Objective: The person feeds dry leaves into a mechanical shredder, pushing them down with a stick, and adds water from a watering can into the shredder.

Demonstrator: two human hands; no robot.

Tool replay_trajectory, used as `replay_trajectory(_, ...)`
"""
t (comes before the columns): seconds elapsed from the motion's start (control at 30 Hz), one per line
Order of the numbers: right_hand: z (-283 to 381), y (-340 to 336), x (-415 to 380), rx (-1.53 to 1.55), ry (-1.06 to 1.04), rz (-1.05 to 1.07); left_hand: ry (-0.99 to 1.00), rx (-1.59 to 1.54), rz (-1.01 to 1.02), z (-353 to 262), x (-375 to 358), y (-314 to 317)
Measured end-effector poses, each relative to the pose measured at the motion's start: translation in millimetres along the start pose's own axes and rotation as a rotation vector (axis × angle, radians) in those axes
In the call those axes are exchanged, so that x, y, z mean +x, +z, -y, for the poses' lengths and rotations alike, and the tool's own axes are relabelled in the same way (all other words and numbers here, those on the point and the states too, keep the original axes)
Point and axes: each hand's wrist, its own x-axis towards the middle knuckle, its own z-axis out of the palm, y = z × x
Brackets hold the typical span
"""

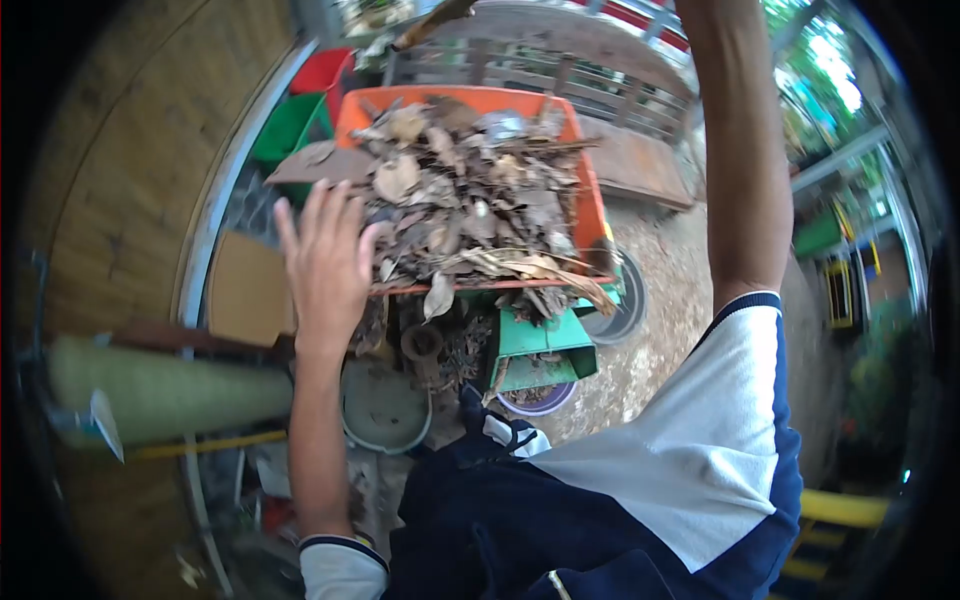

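My left hand (330, 245) is open, its fingers stretched out and a little apart at the left edge of an orange crate (590, 200). The crate is heaped with dry brown leaves (470, 190). Just beyond my fingertips, a broad flat brown piece (320, 163) juts out over the crate's left side. My right arm (745, 150) reaches up past the top of the view, so that hand is hidden beyond the frame.
Below the crate are a green dustpan-like container (545, 345), a purple-rimmed basin (550, 402) and a round grey-green tub (385, 405). A wooden bench (630, 165) stands behind. Green (290, 130) and red (322, 72) bins sit at the left, beside a wooden wall (110, 180).
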Motion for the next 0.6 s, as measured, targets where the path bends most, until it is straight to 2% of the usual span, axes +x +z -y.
replay_trajectory(0.03, -34.4, -2.2, -21.6, -0.029, 0.095, 0.058, -0.038, 0.026, 0.017, 7.3, -2.3, 3.5)
replay_trajectory(0.07, -79.7, -6.6, -52.5, -0.144, 0.24, 0.119, 0.008, -0.063, 0.022, 14.3, -4.3, 11.2)
replay_trajectory(0.17, -225.9, -56.2, -216.9, -0.586, 0.697, 0.197, 0.059, -0.199, 0.035, 20.5, -16.9, 17.3)
replay_trajectory(0.2, -247.2, -67.2, -242.1, -0.635, 0.715, 0.228, 0.042, -0.229, 0.018, 26.6, -15.0, 19.1)
replay_trajectory(0.27, -255.6, -53.9, -226.6, -0.677, 0.589, 0.393, -0.058, -0.19, -0.046, 27.0, -17.5, 22.5)
replay_trajectory(0.3, -251.9, -53.3, -214.0, -0.664, 0.623, 0.432, -0.03, -0.255, -0.021, 24.5, -20.7, 16.4)
replay_trajectory(0.33, -242.4, -56.6, -178.6, -0.624, 1.038, 0.507, 0.009, -0.321, -0.024, 22.3, -18.3, 15.1)
replay_trajectory(0.4, -218.2, -46.9, -126.8, -0.447, 0.829, 0.433, 0.051, -0.338, -0.055, 20.3, -19.2, 15.1)
replay_trajectory(0.47, -181.8, -46.1, -63.7, -0.067, 0.675, 0.576, 0.043, -0.331, -0.12, 17.9, -15.5, 13.0)
replay_trajectory(0.53, -119.8, -26.3, -14.2, 0.081, 0.708, 0.357, 0.05, -0.306, -0.146, 13.9, -10.9, 15.1)
replay_trajectory(0.6, -66.1, -13.3, 5.1, 0.126, 0.474, 0.332, -0.217, -0.277, -0.281, 9.5, -14.5, 24.8)
